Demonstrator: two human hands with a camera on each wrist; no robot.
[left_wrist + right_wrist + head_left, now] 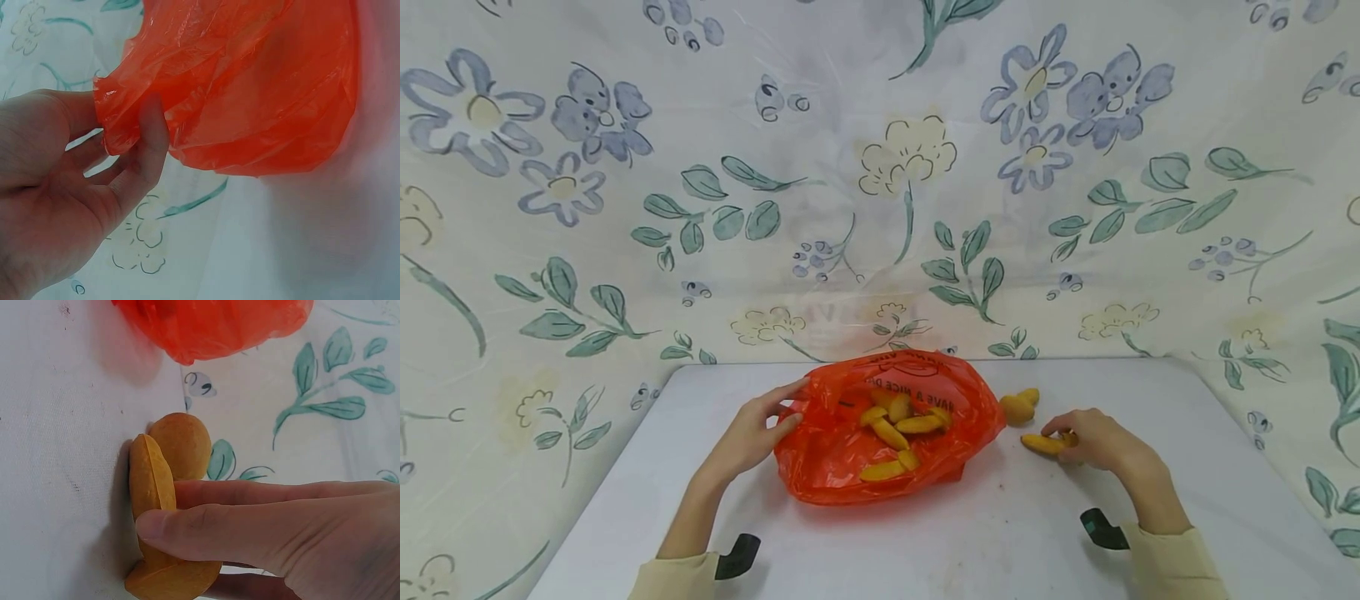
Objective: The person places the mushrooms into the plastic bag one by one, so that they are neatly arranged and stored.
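Note:
A red plastic bag (827, 462) lies on the table with its mouth facing the head view and printed lettering inside. Several yellow-brown mushrooms (889, 432) are inside it. My left hand (748, 437) pinches the bag's left edge between thumb and fingers; the left wrist view shows the film (122, 119) caught there. To the right of the bag, my right hand (1101, 442) holds a mushroom (1040, 444) by thumb and fingers. Up close in the right wrist view, its long stem (150, 475) and wider cap (172, 581) show, low over the table.
Another mushroom (1017, 410) lies beside the bag's right edge, just behind the held one. A floral cloth (880, 250) hangs behind the white table (985, 542). Black wrist pieces (739, 557) stick out at both sleeves. Small dark specks mark the tabletop.

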